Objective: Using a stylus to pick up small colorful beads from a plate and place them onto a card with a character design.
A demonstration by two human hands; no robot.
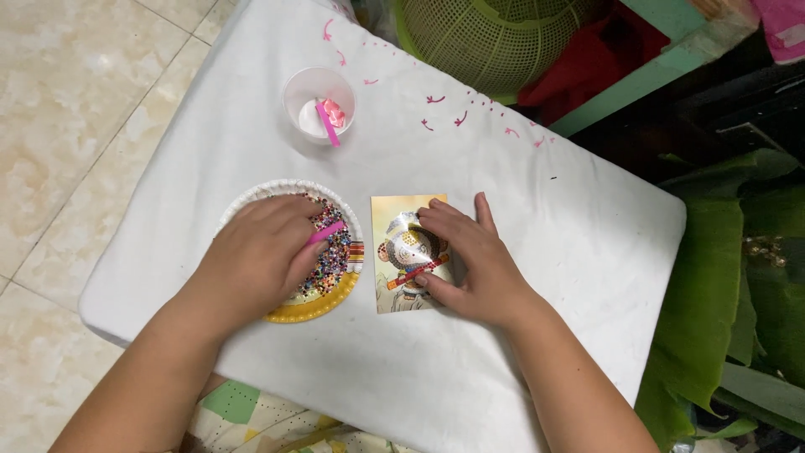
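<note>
Left fingers (289, 222): curled down and closed around a thin pink pen-like stick (325, 233), whose tip points toward the right and rests among the beads. Left hand (256, 256): palm down, knuckles up, covering the near and left part of a paper plate (251, 195). Left forearm: runs from the wrist toward the lower left corner of the view, bare.

Paper plate: round, white fluted rim at the top, yellow band at the near edge, holding a heap of small many-coloured beads (335, 252). It sits on the left part of the table, just beside the card.

Right fingers (436, 220): spread and laid flat, pressing on the right side of a small picture card (394, 252); thumb lies along the card's lower right edge; nothing is gripped. Right hand (470, 264): palm down, tilted slightly to the left. Right forearm: extends toward the lower right, bare.

Picture card: upright rectangle, yellow ground, a cartoon figure partly filled with shiny dots, a clear film curling up at the top. It lies flat near the table's middle, between the two hands.

Plastic cup (319, 105): translucent white, standing well apart from the hands toward the far side, holding a pink strip and a small pink piece.

Table (545, 235): covered by a white cloth with scattered pink marks along the far edge.

Surroundings: green mesh basket (495, 38) beyond the table, large green leaves (721, 294) at right, tiled floor (67, 126) at left
</note>
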